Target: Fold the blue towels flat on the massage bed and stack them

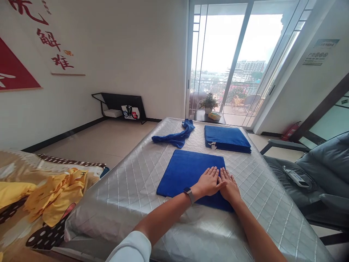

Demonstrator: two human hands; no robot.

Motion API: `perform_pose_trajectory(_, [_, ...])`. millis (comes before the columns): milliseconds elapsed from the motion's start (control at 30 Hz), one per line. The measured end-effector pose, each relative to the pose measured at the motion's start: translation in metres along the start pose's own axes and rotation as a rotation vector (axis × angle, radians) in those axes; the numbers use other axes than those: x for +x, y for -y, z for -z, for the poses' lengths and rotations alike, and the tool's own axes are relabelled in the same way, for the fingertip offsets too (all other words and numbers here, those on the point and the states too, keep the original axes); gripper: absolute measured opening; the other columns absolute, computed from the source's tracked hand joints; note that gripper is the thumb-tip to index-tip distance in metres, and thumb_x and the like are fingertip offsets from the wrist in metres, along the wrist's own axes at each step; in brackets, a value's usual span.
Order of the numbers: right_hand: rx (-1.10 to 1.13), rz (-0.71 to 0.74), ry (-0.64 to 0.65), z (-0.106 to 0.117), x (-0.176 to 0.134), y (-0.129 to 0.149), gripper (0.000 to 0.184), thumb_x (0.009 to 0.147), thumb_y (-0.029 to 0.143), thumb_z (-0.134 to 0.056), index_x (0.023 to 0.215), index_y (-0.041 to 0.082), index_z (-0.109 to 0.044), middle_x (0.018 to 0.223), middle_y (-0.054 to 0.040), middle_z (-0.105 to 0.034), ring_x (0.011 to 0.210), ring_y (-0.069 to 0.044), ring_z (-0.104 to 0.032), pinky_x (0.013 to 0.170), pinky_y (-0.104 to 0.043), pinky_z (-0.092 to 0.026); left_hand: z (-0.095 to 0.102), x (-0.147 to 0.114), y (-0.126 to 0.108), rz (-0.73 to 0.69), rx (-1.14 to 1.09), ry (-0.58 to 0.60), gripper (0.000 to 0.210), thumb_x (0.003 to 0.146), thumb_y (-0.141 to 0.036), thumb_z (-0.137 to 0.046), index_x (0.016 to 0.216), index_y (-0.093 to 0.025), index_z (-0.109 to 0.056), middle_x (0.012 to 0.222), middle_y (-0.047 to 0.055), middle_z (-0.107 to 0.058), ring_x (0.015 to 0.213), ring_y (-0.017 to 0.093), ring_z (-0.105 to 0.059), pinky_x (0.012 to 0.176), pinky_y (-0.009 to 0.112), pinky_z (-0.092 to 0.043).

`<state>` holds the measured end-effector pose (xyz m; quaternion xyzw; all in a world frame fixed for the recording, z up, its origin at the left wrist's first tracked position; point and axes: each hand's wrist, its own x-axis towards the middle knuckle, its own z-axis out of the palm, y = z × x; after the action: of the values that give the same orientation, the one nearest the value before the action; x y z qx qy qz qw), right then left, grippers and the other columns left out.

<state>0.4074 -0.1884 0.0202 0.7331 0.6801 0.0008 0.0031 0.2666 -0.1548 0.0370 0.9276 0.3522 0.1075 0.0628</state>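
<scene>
A blue towel (188,173), folded into a flat square, lies before me on the silver quilted mattress (131,193). My left hand (208,182) rests flat on its right part, fingers stretched out and a watch on the wrist. Beside it, my right hand (229,185) lies flat over the towel's right edge, the two hands touching at the thumbs. Farther back on the right sits a stack of folded blue towels (227,137) with white tags showing. A crumpled blue towel (177,137) lies loose at the back left of the mattress.
Yellow cloth (60,193) lies on patterned bedding at the left. A dark armchair (324,163) with a white power strip (296,177) on its seat stands close on the right. Beyond the mattress, a small table (200,117) holds a potted plant (208,103) near the glass doors.
</scene>
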Motion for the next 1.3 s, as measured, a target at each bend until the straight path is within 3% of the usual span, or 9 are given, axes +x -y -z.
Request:
perform_pose_trajectory(167, [0.026, -0.012, -0.002, 0.003, 0.000, 0.003, 0.062, 0.103, 0.033, -0.018, 0.160, 0.009, -0.025, 0.167, -0.0100, -0.021, 0.154, -0.022, -0.017, 0.124, -0.041, -0.015, -0.012, -0.011, 0.028, 0.082, -0.002, -0.037, 0.084, 0.102, -0.065, -0.011, 0.156, -0.004, -0.032, 0.163, 0.017, -0.029, 0.154, 0.024, -0.021, 0.125, 0.040, -0.017])
perform_pose_trajectory(367, [0.053, -0.032, 0.026, 0.004, 0.002, 0.004, 0.064, 0.103, 0.035, -0.016, 0.161, 0.007, -0.021, 0.168, -0.0098, -0.018, 0.155, -0.022, -0.015, 0.125, -0.041, -0.013, 0.010, -0.055, 0.104, 0.303, 0.005, -0.011, 0.085, 0.100, -0.069, -0.011, 0.159, -0.010, -0.027, 0.164, 0.015, -0.026, 0.154, 0.028, -0.019, 0.125, 0.047, -0.015])
perform_pose_trajectory(533, [0.026, -0.029, 0.016, 0.000, 0.005, 0.001, 0.063, 0.104, 0.034, -0.016, 0.161, 0.008, -0.023, 0.168, -0.0087, -0.019, 0.155, -0.021, -0.015, 0.125, -0.041, -0.011, 0.022, -0.096, 0.158, 0.545, 0.066, -0.038, 0.087, 0.101, -0.068, -0.013, 0.158, -0.004, -0.025, 0.165, 0.021, -0.022, 0.153, 0.032, -0.019, 0.124, 0.048, -0.019])
perform_pose_trajectory(700, [-0.009, -0.014, 0.023, -0.002, 0.009, -0.003, 0.064, 0.103, 0.034, -0.015, 0.161, 0.008, -0.021, 0.168, -0.0077, -0.018, 0.154, -0.021, -0.016, 0.124, -0.041, -0.014, 0.019, -0.108, 0.162, 0.584, 0.066, -0.049, 0.090, 0.100, -0.068, -0.014, 0.156, 0.002, -0.024, 0.164, 0.025, -0.020, 0.153, 0.032, -0.021, 0.123, 0.045, -0.022])
perform_pose_trajectory(867, [-0.034, -0.009, 0.068, 0.004, 0.010, -0.005, 0.065, 0.103, 0.036, -0.016, 0.161, 0.007, -0.021, 0.168, -0.0094, -0.019, 0.154, -0.022, -0.018, 0.124, -0.042, -0.016, 0.017, -0.105, 0.161, 0.560, 0.048, -0.073, 0.087, 0.101, -0.067, -0.015, 0.158, -0.002, -0.024, 0.163, 0.023, -0.024, 0.153, 0.032, -0.021, 0.123, 0.048, -0.022])
perform_pose_trajectory(1067, [-0.077, -0.056, 0.207, 0.029, 0.028, -0.005, 0.062, 0.102, 0.037, -0.018, 0.156, 0.014, -0.038, 0.163, -0.0104, -0.034, 0.148, -0.027, -0.034, 0.121, -0.053, -0.022, 0.015, -0.104, 0.169, 0.531, 0.016, -0.091, 0.087, 0.100, -0.068, -0.013, 0.159, -0.005, -0.022, 0.163, 0.022, -0.025, 0.152, 0.033, -0.023, 0.122, 0.051, -0.022])
perform_pose_trajectory(1167, [-0.085, -0.067, 0.162, 0.037, 0.047, -0.003, 0.062, 0.102, 0.036, -0.017, 0.154, 0.015, -0.042, 0.161, -0.0103, -0.038, 0.148, -0.027, -0.033, 0.121, -0.053, -0.021, 0.017, -0.104, 0.169, 0.521, 0.010, -0.092, 0.085, 0.101, -0.067, -0.014, 0.159, -0.005, -0.023, 0.163, 0.021, -0.026, 0.152, 0.032, -0.023, 0.123, 0.050, -0.021])
perform_pose_trajectory(1300, [-0.024, -0.070, 0.021, 0.030, 0.073, 0.002, 0.065, 0.103, 0.037, -0.015, 0.159, 0.009, -0.029, 0.167, -0.0113, -0.024, 0.153, -0.025, -0.021, 0.123, -0.046, -0.018, 0.018, -0.106, 0.167, 0.528, 0.028, -0.091, 0.086, 0.101, -0.066, -0.015, 0.157, -0.002, -0.025, 0.163, 0.023, -0.025, 0.152, 0.031, -0.023, 0.124, 0.047, -0.021])
